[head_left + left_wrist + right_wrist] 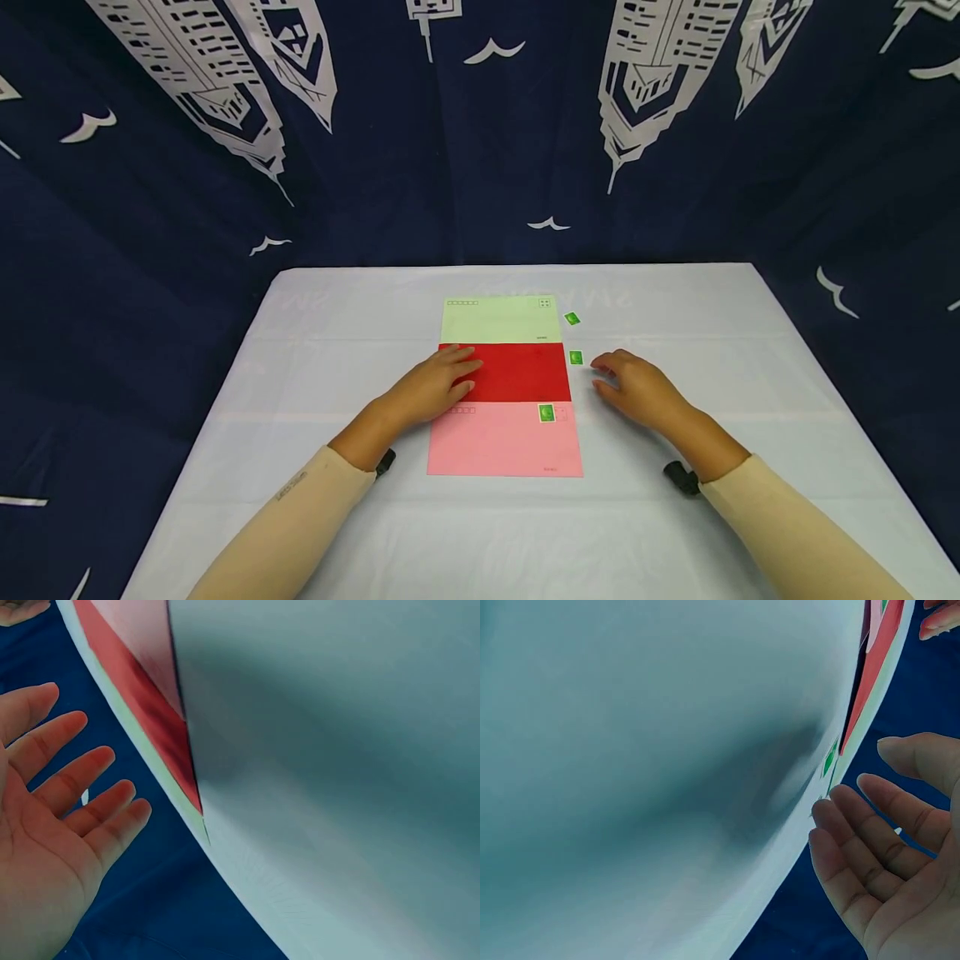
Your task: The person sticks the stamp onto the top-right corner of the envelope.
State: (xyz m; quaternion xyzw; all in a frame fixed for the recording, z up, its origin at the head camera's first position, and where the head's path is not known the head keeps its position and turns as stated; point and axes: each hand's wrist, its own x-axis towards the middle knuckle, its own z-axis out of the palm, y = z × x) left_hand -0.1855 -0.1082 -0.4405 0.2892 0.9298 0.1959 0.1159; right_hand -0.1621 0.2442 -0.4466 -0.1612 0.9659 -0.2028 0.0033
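Observation:
Three envelopes form a column on the table: light green (498, 321) at the far end, red (525, 372) in the middle, pink (502, 446) nearest. A green stamp (546, 413) lies at the pink one's upper right. My left hand (431, 387) is over the left part of the red envelope, hiding some of it; the left wrist view shows its fingers (71, 784) spread and the palm bare. To the right of the envelopes, my right hand (637, 387) has relaxed, slightly bent fingers and holds nothing. Its fingertips point toward a loose green stamp (576, 357) beside the red envelope.
A second loose stamp (572, 318), turned at an angle, lies right of the light green envelope. White cloth covers the table (315, 375). Behind and around it hangs a dark blue curtain (375, 183) with white building and bird prints.

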